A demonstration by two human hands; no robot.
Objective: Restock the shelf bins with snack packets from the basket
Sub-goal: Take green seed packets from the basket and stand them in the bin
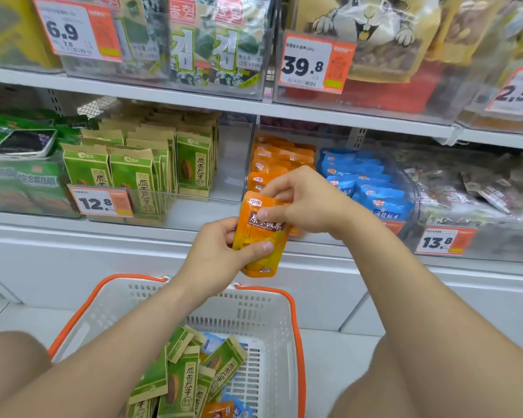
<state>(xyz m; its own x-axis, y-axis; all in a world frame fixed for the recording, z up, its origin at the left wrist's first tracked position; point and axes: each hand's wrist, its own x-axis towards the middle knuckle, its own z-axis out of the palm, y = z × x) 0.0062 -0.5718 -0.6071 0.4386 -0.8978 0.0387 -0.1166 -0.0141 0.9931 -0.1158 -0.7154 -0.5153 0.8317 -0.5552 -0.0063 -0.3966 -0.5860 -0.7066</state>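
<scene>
Both hands hold one orange chestnut packet [255, 236] in front of the lower shelf. My left hand [218, 251] grips its lower left side, thumb across the front. My right hand [296, 200] pinches its top edge. Just behind it is the clear bin of orange packets [272, 159], with a bin of blue packets [363, 182] to its right. Below, the white basket with an orange rim [254, 312] holds several green seed packets [184, 378] plus a few orange and blue ones [224, 410].
A bin of green-and-tan seed packets [139, 164] stands left of the orange bin, with a phone [24, 143] lying on green packs further left. Price tags hang on the shelf fronts. The upper shelf [194, 98] carries seaweed and nut bags.
</scene>
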